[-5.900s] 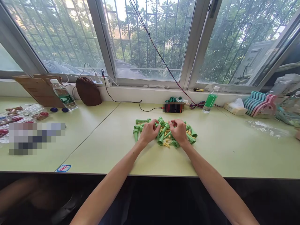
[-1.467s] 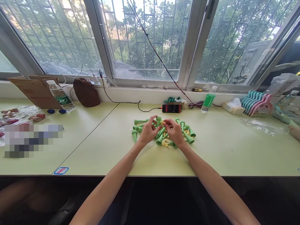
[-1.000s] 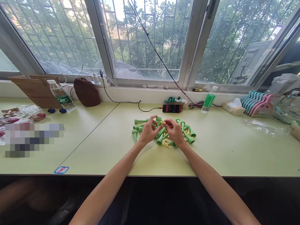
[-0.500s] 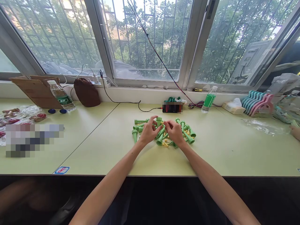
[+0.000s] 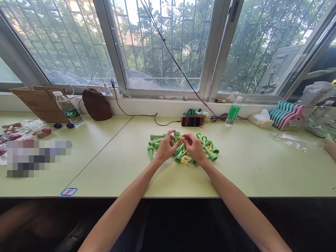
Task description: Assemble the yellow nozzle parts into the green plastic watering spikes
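A heap of green cone-shaped plastic pieces (image 5: 210,151) mixed with small yellow parts (image 5: 185,161) lies in the middle of the pale green table (image 5: 126,164). Over the heap, my left hand (image 5: 165,147) pinches an upright green cone (image 5: 177,135) between thumb and fingers. My right hand (image 5: 194,147) is closed in a pinch right beside it, fingertips on a small yellow part at the cone's top. Both wrists rest near the heap's front edge.
On the sill side stand a phone (image 5: 193,121) with a cable, a green bottle (image 5: 232,114), a tissue pack (image 5: 258,120), pastel hangers (image 5: 286,114), a brown pouch (image 5: 97,104), a water bottle (image 5: 68,110) and a cardboard box (image 5: 42,101). Another person's hand (image 5: 331,148) shows at far right.
Both hands rose a little from the heap and came together. The left took up a green cone and the right fingertips closed on a yellow part at its top.
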A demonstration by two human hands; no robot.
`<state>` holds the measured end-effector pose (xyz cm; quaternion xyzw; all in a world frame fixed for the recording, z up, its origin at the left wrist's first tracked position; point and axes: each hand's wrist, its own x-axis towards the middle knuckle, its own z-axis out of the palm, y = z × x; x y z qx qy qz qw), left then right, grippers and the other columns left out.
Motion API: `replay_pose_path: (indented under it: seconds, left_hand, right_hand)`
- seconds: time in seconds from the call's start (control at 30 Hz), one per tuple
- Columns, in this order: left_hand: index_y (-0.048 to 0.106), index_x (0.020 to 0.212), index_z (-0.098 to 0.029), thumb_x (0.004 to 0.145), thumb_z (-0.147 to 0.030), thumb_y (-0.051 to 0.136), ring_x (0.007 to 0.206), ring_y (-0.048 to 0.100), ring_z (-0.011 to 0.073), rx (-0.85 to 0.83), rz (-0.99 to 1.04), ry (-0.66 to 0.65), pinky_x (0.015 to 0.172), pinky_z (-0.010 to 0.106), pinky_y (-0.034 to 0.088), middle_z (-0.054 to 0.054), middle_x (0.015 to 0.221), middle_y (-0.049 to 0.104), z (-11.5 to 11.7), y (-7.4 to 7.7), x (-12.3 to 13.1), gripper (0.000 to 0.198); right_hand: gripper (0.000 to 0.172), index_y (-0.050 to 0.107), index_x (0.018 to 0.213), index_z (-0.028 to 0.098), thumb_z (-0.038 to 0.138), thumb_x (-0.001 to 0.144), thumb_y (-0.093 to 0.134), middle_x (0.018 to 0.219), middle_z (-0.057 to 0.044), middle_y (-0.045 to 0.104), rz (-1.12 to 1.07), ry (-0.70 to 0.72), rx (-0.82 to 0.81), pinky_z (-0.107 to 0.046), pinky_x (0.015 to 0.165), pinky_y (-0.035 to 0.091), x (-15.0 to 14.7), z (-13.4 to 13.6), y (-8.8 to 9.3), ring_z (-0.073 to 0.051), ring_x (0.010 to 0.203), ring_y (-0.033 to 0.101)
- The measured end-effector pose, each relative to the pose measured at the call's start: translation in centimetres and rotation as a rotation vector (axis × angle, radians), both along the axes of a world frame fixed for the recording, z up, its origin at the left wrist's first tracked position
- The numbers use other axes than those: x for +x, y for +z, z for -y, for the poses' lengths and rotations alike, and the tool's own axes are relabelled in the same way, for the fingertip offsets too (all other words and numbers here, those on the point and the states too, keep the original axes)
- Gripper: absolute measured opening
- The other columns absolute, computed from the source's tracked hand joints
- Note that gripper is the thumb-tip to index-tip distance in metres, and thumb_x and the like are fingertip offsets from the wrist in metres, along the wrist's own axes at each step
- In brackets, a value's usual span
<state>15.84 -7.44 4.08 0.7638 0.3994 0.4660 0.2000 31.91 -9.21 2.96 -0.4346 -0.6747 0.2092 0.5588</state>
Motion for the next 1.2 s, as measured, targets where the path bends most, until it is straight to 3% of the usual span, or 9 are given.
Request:
replay_pose_path:
  seconds: [0.2, 0.73, 1.2]
  left_hand:
    - [0.047, 0.123, -0.022, 0.084, -0.036, 0.061, 0.046, 0.045, 0.0046, 0.002, -0.006, -0.006, 0.05, 0.019, 0.037, -0.003, 0.079, 0.054, -0.1, -0.15, -0.04, 0.045]
    - [0.048, 0.123, -0.02, 0.083, -0.035, 0.062, 0.048, 0.047, 0.0057, 0.013, -0.045, 0.008, 0.052, 0.019, 0.038, -0.003, 0.079, 0.056, -0.27, -0.27, 0.01, 0.045]
    - [0.053, 0.123, -0.018, 0.08, -0.044, 0.064, 0.051, 0.048, 0.0076, -0.118, -0.005, 0.02, 0.052, 0.02, 0.038, -0.002, 0.075, 0.058, -0.62, -0.32, -0.09, 0.052]
  right_hand:
    - [0.029, 0.062, 0.094, 0.019, 0.045, 0.092, 0.05, 0.069, -0.002, 0.063, 0.025, -0.014, -0.01, -0.027, 0.054, 0.046, 0.01, -0.07, -0.04, -0.016, 0.054, 0.056]
    - [0.03, 0.063, 0.089, 0.018, 0.044, 0.093, 0.048, 0.068, -0.003, 0.063, 0.078, -0.041, -0.013, -0.027, 0.057, 0.045, 0.16, -0.13, -0.17, -0.017, 0.058, 0.057]
    - [0.02, 0.067, 0.095, 0.018, 0.033, 0.09, 0.054, 0.088, -0.007, 0.069, 0.043, -0.058, 0.051, -0.029, 0.065, 0.049, 0.27, -0.51, -0.55, -0.018, 0.07, 0.061]
